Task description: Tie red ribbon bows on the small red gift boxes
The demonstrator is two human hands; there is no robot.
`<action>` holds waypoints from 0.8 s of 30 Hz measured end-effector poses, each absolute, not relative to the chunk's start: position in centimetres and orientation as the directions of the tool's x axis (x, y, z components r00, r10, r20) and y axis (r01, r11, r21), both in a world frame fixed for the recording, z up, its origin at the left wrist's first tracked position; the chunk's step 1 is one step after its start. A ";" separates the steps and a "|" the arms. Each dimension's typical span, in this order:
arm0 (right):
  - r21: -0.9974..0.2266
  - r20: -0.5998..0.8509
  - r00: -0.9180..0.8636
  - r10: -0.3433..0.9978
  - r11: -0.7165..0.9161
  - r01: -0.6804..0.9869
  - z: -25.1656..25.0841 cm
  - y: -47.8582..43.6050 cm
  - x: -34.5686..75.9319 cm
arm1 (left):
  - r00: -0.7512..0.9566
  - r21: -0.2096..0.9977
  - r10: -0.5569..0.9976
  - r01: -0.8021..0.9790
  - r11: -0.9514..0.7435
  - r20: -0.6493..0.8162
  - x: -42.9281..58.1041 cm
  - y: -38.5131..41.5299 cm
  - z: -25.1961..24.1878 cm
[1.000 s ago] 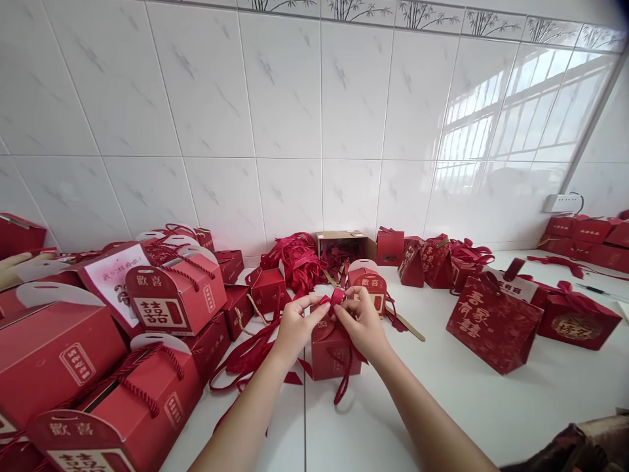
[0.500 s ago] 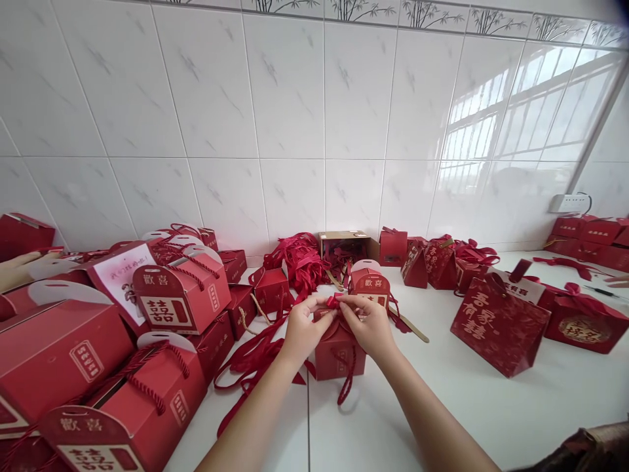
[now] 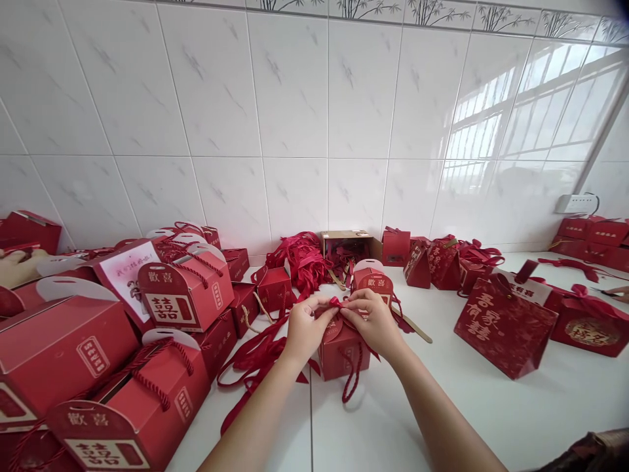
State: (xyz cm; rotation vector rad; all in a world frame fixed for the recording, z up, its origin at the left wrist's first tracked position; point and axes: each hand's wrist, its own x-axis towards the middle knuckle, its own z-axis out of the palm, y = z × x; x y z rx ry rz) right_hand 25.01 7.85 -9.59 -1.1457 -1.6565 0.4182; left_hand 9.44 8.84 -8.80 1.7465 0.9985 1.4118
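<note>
A small red gift box point(image 3: 343, 354) stands upright on the white table straight in front of me, a twisted red cord loop point(image 3: 350, 387) hanging down its near side. On top of it sits a red ribbon bow point(image 3: 337, 303). My left hand point(image 3: 305, 324) pinches the bow from the left, fingertips closed on the ribbon. From the other side my right hand point(image 3: 369, 318) pinches it too, thumb and fingers together. A ribbon tail shows below the right hand. Just behind stands another red box point(image 3: 373, 280) with a rounded printed end.
Red handled boxes point(image 3: 187, 292) crowd the left side. Loose ribbons point(image 3: 250, 367) lie beside my left forearm, with a ribbon heap point(image 3: 299, 259) behind. Printed bags point(image 3: 506, 324) and boxes stand right. Other people's hands show at the far left point(image 3: 22, 269) and right edge.
Both hands stay at the bow and have drawn slightly apart; the bow now looks wider and a ribbon tail shows at the right. The view has shifted slightly.
</note>
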 end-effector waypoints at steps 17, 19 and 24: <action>-0.959 0.282 -0.056 0.958 0.283 0.022 -9.6 7.2 24.0 | 0.144 0.855 0.880 0.211 -0.473 0.452 8.9 8.9 -8.5; -0.962 0.272 -0.064 0.960 0.272 -0.003 -9.5 7.2 23.9 | 0.221 0.834 0.872 0.262 -0.485 0.437 8.7 8.7 -8.0; -0.953 0.289 -0.006 0.957 0.288 0.098 -9.2 7.3 24.2 | 0.335 0.856 0.863 0.227 -0.464 0.379 8.0 8.9 -7.5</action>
